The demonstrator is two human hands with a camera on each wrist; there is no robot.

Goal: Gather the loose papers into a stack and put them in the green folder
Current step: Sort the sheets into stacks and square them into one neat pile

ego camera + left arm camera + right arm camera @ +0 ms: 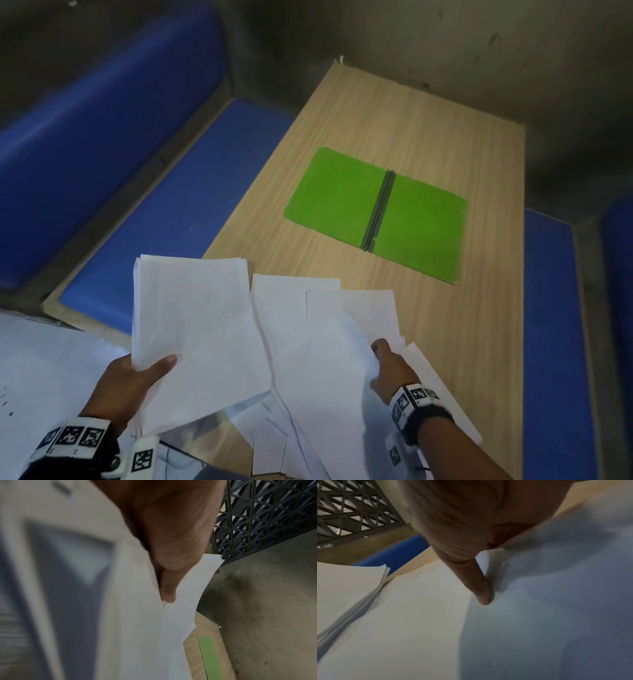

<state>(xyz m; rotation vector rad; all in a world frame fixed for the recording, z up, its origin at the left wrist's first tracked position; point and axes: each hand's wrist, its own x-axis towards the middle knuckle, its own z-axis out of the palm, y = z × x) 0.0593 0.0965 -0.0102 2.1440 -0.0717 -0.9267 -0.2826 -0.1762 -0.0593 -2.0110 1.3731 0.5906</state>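
**Kid:** Are the papers in the folder yet?

**Helper:** No. The green folder [375, 212] lies open and flat on the table [479, 335], with nothing in it.

**Kid:** So where are the papers?

**Helper:** Some are in a bunch [191, 329] held up by the left hand [133, 380]. Its thumb sits on top and pinches the bunch. The edges look almost lined up.

**Kid:** And the rest?

**Helper:** The loose sheets [308, 370] are spread on the near part of the table, on top of each other and crooked. The right hand [390, 370] has its fingers curled on the edge of one sheet and seems to be lifting it.

**Kid:** Is the folder close by?

**Helper:** It is farther back on the table, apart from the papers.

**Kid:** How much is left to do?

**Helper:** I think a good bit. The loose sheets must join the bunch. Then the whole stack goes in the folder.
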